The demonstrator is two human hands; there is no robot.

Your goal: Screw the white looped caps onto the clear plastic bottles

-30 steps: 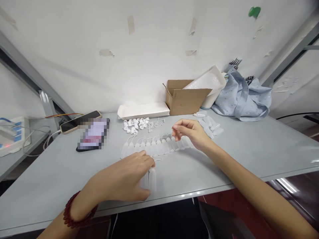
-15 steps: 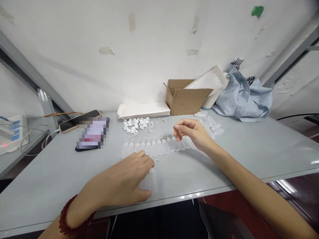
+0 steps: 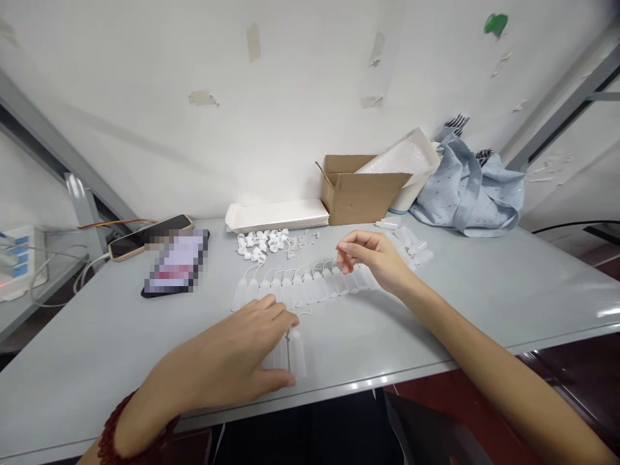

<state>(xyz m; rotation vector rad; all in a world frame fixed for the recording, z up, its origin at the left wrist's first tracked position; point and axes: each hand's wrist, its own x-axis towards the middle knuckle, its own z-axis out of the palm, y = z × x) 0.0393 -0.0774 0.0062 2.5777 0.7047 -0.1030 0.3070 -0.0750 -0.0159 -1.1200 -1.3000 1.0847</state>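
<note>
Several frosted plastic tubes [image 3: 295, 290], with thin white cords at their far ends, lie side by side in a row across the table. Nearer the front edge, more tubes [image 3: 297, 355] lie together. My left hand [image 3: 237, 352] reaches over this nearer group, its thumb spread well apart from the fingers and partly covering the tubes. Above the right part of the row, my right hand [image 3: 371, 255] has thumb and fingertips pinched together beside a cord. Whether anything is between those fingertips is too small to tell.
Small white caps [image 3: 256, 244] and loose cords [image 3: 301, 240] lie behind the row. Loose tubes [image 3: 411, 244] are at the right. Along the wall stand white envelopes [image 3: 278, 215], a cardboard box [image 3: 365, 197] and a blue cloth bag [image 3: 467, 190]. Two phones [image 3: 177, 265] lie at the left.
The view has shifted slightly. Both hands keep nearly the same pose over the tubes; nothing has clearly been picked up or let go.
</note>
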